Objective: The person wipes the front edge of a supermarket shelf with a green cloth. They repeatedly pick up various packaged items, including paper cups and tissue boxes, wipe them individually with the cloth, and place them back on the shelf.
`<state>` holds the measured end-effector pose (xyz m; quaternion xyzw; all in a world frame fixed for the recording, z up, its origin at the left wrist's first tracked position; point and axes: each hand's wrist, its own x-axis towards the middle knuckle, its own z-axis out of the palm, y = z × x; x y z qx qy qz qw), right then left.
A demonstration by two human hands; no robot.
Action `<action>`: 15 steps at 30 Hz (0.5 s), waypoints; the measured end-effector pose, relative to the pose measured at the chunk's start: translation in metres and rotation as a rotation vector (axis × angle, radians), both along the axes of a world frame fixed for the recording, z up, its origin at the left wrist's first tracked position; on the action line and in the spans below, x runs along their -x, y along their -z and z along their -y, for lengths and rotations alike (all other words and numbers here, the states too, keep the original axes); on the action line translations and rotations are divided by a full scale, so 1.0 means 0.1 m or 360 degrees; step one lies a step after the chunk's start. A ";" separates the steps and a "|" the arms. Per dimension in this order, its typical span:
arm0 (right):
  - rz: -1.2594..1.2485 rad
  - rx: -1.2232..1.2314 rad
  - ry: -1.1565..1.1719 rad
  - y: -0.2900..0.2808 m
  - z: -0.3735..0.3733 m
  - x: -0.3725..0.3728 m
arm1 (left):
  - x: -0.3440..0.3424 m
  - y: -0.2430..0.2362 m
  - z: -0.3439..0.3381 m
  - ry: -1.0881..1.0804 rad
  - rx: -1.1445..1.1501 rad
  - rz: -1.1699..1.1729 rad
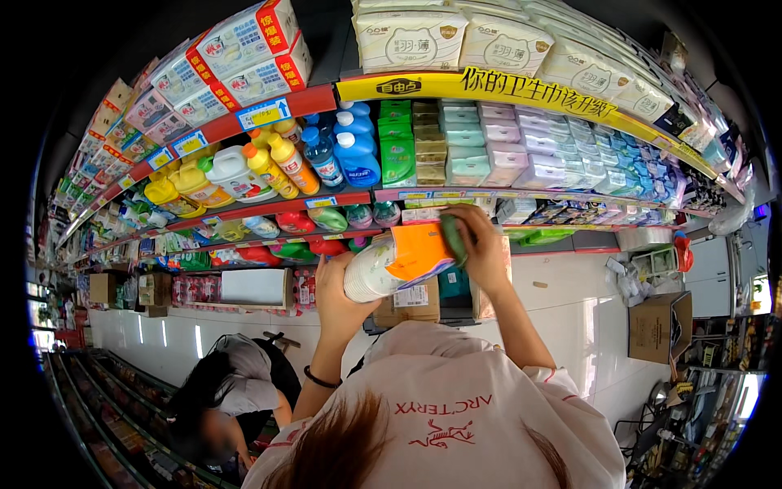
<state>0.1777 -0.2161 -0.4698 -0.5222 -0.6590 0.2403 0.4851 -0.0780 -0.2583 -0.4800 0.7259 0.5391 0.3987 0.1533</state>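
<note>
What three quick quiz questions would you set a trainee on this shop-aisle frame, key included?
1. True or false: the left hand and the right hand together hold up a white pack with an orange label, in front of the shelves.
2. The blue bottles stand: A) on the floor; B) on a shelf, just left of the green packs; C) inside a cardboard box.
3. Where is the other person in the picture, and in what posture?

Key: 1 true. 2 B. 3 At the lower left, bent low near the floor.
</note>
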 end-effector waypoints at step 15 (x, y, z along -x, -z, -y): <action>0.0125 -0.0565 -0.0489 -0.92 0.30 0.64 | -0.13 -0.14 -0.04 -0.0069 0.0000 0.0273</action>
